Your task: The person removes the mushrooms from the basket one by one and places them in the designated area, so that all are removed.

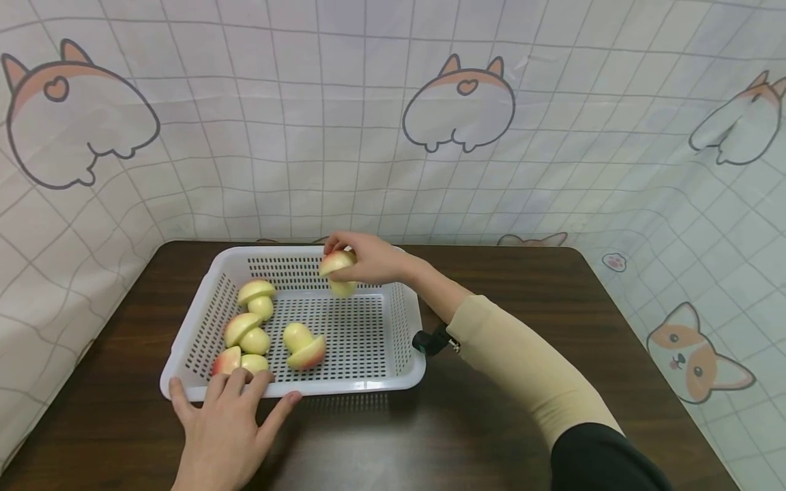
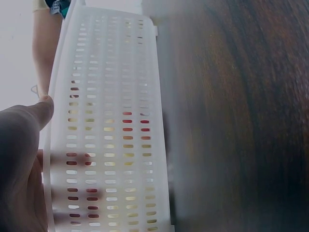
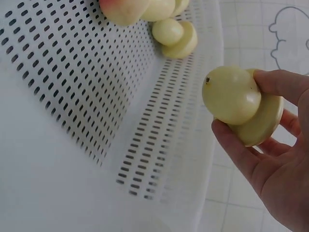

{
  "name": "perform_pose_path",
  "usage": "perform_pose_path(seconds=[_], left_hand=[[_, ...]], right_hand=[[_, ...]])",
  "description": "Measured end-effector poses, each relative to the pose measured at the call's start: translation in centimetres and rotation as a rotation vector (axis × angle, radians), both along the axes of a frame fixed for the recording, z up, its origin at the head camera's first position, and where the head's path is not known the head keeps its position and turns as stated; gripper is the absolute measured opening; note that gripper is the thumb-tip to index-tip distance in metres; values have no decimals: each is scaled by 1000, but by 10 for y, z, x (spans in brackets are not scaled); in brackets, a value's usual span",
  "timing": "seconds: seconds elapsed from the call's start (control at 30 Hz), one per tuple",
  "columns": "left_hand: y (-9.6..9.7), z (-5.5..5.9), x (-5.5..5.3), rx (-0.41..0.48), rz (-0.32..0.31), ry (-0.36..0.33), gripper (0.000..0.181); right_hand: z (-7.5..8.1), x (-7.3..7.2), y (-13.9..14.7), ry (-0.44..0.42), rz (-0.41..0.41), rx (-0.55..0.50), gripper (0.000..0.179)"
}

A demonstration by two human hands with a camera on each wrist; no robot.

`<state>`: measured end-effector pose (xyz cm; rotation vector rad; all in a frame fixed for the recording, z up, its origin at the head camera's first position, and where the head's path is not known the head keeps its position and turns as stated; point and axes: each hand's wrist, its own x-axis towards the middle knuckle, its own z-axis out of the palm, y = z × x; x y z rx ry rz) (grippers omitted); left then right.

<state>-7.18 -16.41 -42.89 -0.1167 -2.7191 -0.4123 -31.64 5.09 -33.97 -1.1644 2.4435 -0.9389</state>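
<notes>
My right hand [image 1: 371, 259] pinches a toy mushroom [image 3: 231, 95] with a red-and-yellow cap and a pale yellow stem. It hangs over the back right of a white plastic basket [image 1: 393, 382] with slotted walls. In the right wrist view the stem faces the camera, thumb and fingers on the cap. My left hand [image 1: 224, 426] grips the basket's near rim at the left. Its fingers hook over the rim, partly hidden behind the wall in the left wrist view. Inside lie several more mushrooms: a column along the left side and one mushroom [image 1: 305, 348] nearer the middle.
The basket stands on a dark wood table [image 1: 491, 423]. A pale cloth [image 1: 368, 170] with grid lines and corgi drawings hangs behind and at both sides. A small black device [image 1: 432, 341] is strapped by the right wrist, close to the basket's right rim.
</notes>
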Motion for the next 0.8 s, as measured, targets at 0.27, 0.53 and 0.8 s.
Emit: perform_pose_path(seconds=[0.27, 0.53, 0.8], left_hand=[[0, 0, 0, 3, -3, 21, 52], [-1, 0, 0, 10, -10, 34, 52], [-1, 0, 0, 15, -7, 24, 51]], right_hand=[[8, 2, 18, -21, -16, -32, 36], [11, 4, 36, -45, -54, -67, 35], [13, 6, 54, -47, -94, -99, 32]])
